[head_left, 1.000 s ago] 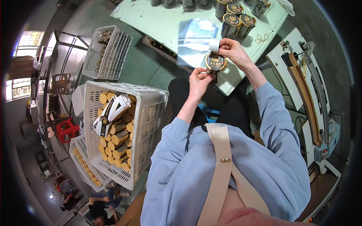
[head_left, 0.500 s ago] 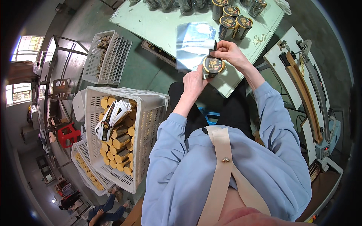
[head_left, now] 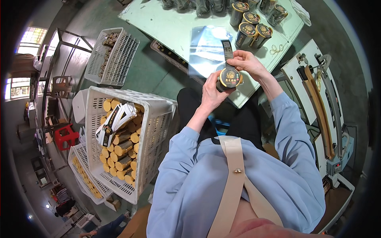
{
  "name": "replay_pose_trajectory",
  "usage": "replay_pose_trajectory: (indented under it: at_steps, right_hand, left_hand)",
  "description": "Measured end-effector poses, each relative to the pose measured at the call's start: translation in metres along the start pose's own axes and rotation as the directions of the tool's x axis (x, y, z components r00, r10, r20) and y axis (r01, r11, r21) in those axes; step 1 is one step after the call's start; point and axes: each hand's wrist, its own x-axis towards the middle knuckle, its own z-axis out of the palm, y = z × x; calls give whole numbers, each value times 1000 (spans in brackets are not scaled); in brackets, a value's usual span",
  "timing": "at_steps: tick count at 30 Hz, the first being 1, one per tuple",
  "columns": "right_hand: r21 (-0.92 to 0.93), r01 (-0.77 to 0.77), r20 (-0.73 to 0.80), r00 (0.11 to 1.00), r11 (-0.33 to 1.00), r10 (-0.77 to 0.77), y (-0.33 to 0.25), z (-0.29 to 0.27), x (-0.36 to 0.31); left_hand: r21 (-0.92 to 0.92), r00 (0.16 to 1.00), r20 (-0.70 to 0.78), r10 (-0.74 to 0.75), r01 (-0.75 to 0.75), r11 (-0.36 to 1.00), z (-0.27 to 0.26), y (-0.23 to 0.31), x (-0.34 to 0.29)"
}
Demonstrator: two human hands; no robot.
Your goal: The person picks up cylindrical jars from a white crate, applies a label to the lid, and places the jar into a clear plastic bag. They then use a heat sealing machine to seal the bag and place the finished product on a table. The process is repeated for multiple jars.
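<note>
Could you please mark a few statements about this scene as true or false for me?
1. The left hand holds a dark container with a gold-rimmed top. True.
2. The dark strip is pinched by the left hand. False: the right hand pinches it.
3. Gold-ended cylinders lie in the large white crate. True.
4. That crate stands on the person's right. False: it stands on the left.
5. Clear plastic sheets lie on the pale green table. True.

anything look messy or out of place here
Nothing looks spilled or damaged. Slightly untidy: yellowish loops lie loose on the table near its right edge, and a bundle of strips lies askew, fanned over the yellow-ended cylinders in the large white crate.
</note>
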Motion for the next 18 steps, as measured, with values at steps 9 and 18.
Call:
replay_pose_trajectory:
  at_steps: [9, 18]
  right_hand:
    - [-102, -58, 46, 997, 993, 63, 11, -5, 15]
    - [-59, -95, 80, 992, 994, 99, 20, -6, 15]
  left_hand:
    - [-52, 1000, -21, 14, -15, 999, 0, 0, -1]
    - [-19, 998, -42, 56, -57, 998, -1, -1, 1]
